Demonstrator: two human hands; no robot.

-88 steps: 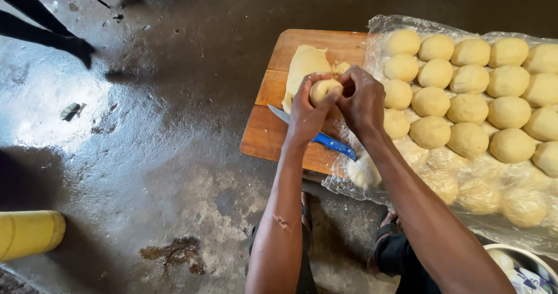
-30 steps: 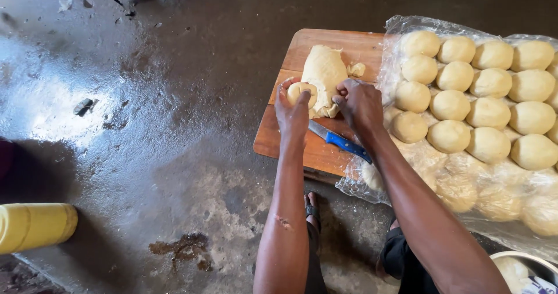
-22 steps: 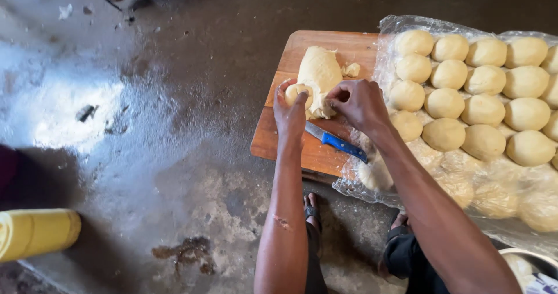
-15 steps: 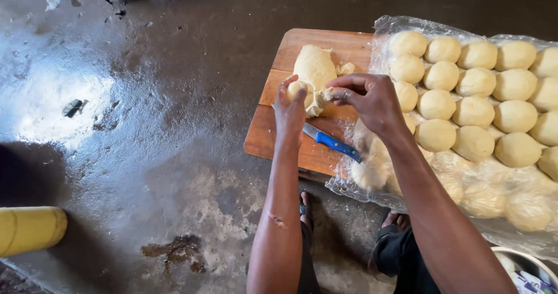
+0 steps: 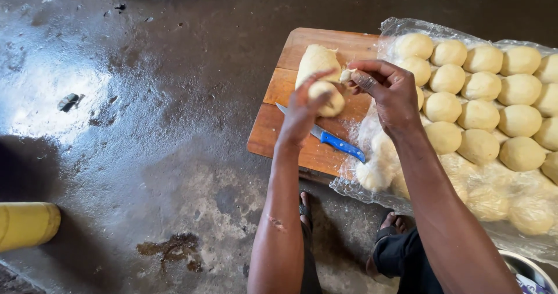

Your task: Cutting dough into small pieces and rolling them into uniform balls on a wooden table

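My left hand (image 5: 302,111) cups a pale lump of dough (image 5: 330,98) above the wooden cutting board (image 5: 290,79). My right hand (image 5: 390,90) pinches a small scrap of dough (image 5: 347,75) between thumb and fingers, close beside the lump. A larger mass of dough (image 5: 315,61) lies on the board behind both hands. A knife with a blue handle (image 5: 337,144) rests on the board under my wrists.
Several rounded dough balls (image 5: 478,115) sit in rows on a clear plastic sheet (image 5: 526,239) to the right. A yellow cylinder (image 5: 26,224) lies at the lower left on the wet dark floor (image 5: 145,125). My feet (image 5: 390,221) are under the board's near edge.
My left hand has lifted the cut piece of dough off the board and turned its palm up. My right hand has pulled a small scrap away from it.
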